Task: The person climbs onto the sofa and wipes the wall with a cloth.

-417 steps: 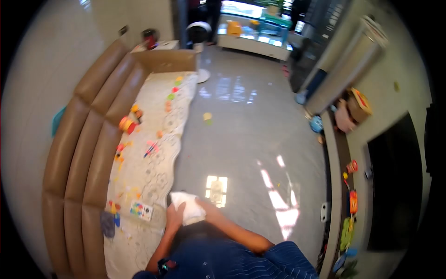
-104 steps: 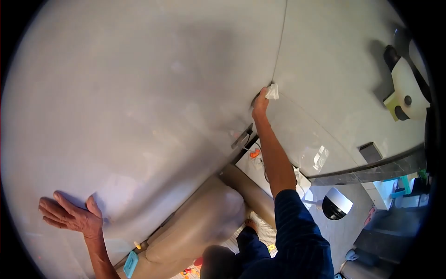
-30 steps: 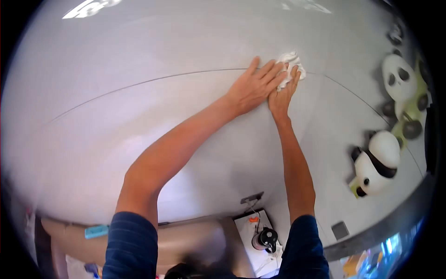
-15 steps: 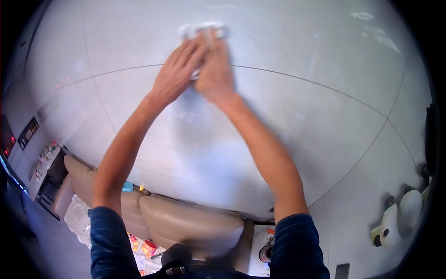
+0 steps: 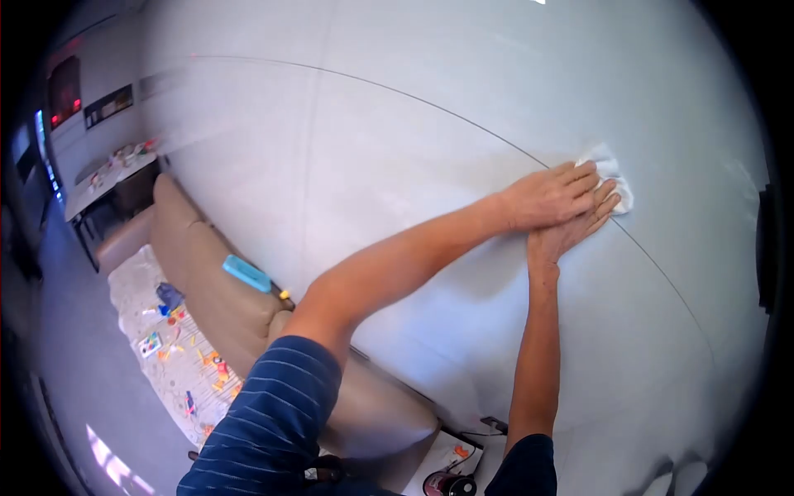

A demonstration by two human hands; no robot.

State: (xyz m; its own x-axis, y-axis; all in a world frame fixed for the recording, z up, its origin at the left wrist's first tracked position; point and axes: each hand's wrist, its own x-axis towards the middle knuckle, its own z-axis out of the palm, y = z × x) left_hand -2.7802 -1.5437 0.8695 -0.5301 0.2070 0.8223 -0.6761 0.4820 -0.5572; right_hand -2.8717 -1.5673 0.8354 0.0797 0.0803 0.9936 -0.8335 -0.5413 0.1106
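A crumpled white cloth [image 5: 614,183] lies against the pale wall [image 5: 430,165], pressed there by my right hand [image 5: 575,231], whose fingers reach over its lower left edge. My left hand [image 5: 552,197] rests on top of my right hand, its fingers bent over the back of it and their tips near the cloth. Part of the cloth is hidden under the fingers. A thin dark seam runs across the wall and passes behind both hands.
Below is a tan sofa [image 5: 372,405] with a blue box [image 5: 246,273] on its back and toys on its patterned cover [image 5: 136,289]. A kettle [image 5: 449,484] stands on a side table [image 5: 442,453]. A dining table [image 5: 107,188] is at far left.
Both hands and the cloth have shifted right along the wall since half a second ago. The view has turned, showing more of the sofa and dining table. Earlier, my left hand lay apart, flat on the wall.
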